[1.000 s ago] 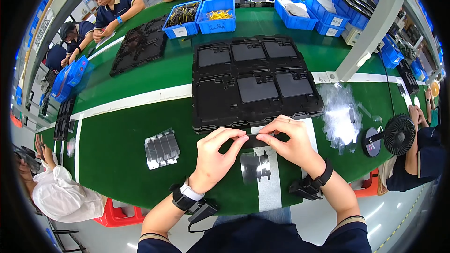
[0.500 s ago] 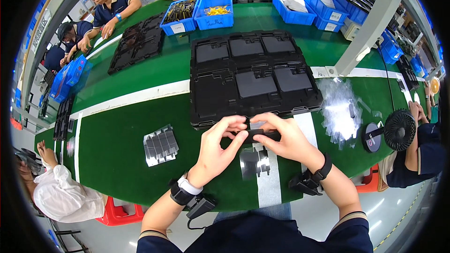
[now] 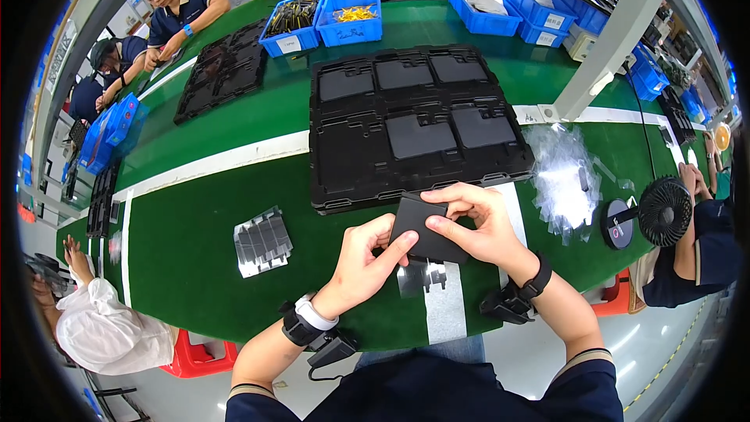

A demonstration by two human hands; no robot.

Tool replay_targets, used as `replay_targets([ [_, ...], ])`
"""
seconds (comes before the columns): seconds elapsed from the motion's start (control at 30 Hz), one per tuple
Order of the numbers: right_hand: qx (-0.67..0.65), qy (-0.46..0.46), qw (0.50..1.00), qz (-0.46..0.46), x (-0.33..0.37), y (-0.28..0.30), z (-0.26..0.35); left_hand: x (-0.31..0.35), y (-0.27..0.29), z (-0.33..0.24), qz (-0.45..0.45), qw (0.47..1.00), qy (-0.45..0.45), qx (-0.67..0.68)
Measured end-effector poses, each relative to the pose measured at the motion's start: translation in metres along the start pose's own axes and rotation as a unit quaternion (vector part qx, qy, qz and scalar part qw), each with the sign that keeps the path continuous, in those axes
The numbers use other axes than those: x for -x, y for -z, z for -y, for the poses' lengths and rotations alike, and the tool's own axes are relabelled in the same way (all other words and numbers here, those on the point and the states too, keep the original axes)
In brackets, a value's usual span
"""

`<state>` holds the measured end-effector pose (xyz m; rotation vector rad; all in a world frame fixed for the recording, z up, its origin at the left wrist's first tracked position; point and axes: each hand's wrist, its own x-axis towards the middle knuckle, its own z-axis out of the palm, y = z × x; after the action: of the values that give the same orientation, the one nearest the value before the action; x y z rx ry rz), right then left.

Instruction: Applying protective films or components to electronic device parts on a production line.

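Between my two hands is a flat black rectangular piece, like a thin slab (image 3: 431, 230), its broad face tilted up. My left hand (image 3: 361, 262) grips its left edge, thumb on the face and fingers behind. My right hand (image 3: 486, 227) pinches its upper right side, thumb on the front. Just beyond them lies a black moulded tray (image 3: 351, 160) with several similar flat dark pieces in its compartments. Beneath the slab, partly hidden by it, a sheet of clear film with dark strips (image 3: 412, 283) rests on the green table.
Left of my hands lies a stack of grey-striped film sheets (image 3: 263, 244). A heap of clear film (image 3: 564, 180), a small black fan (image 3: 664, 211) and a metal post (image 3: 613, 47) are at right. Blue bins (image 3: 351, 30) and another black tray (image 3: 223, 70) stand farther back. Co-workers sit around.
The black slab has turned from nearly edge-on to showing its broad face. My hands have shifted their hold, the right one now higher on it.
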<state>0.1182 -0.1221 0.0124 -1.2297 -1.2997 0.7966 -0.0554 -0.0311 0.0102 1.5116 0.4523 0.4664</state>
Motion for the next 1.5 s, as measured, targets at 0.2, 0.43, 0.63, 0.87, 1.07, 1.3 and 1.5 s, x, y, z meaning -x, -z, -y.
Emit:
replay_targets([
  [0.2, -0.189, -0.013, 0.982, 0.028, -0.003, 0.0, 0.001, 0.0, 0.002, -0.005, 0.032, 0.997, 0.016, 0.063],
  [0.43, -0.375, -0.017, 0.92, 0.112, -0.002, -0.001, -0.002, 0.005, 0.0, -0.002, 0.162, 0.976, 0.041, 0.139],
  [0.63, -0.111, -0.022, 0.989, 0.1, 0.021, 0.024, 0.048, 0.0, -0.002, -0.004, 0.16, 0.966, -0.129, -0.156],
  [0.87, 0.411, 0.015, 0.893, 0.182, 0.066, 0.02, 0.039, 0.005, -0.002, -0.007, 0.123, 0.885, -0.15, -0.423],
  [1.07, 0.387, -0.04, 0.895, 0.218, 0.082, 0.04, 0.04, 0.008, -0.006, -0.008, 0.143, 0.897, -0.121, -0.4],
  [1.3, 0.328, 0.003, 0.929, 0.172, 0.091, 0.025, 0.028, 0.008, -0.008, -0.003, 0.142, 0.91, -0.11, -0.374],
  [1.5, 0.355, 0.004, 0.92, 0.167, 0.089, 0.02, 0.027, 0.008, -0.008, -0.005, 0.131, 0.912, -0.12, -0.37],
])
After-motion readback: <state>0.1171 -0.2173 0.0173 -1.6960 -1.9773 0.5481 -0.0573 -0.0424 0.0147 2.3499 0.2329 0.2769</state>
